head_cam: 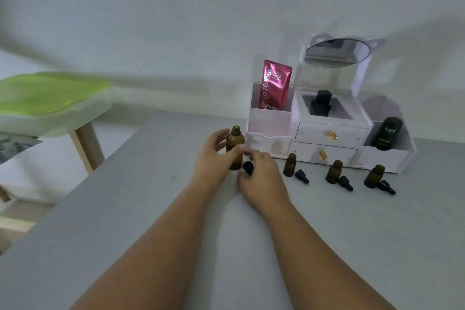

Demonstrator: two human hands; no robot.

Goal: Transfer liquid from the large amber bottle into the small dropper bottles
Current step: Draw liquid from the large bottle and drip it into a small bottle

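The large amber bottle [234, 140] stood uncapped; my left hand [212, 161] gripped it, right hand [263, 175] pinched a black cap [247, 168] beside it.

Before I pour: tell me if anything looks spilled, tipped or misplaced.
Nothing stands out. The large amber bottle stands upright, uncapped, held by the left hand. The three small dropper bottles stand upright and open, their caps lying beside them. No spill shows on the table.
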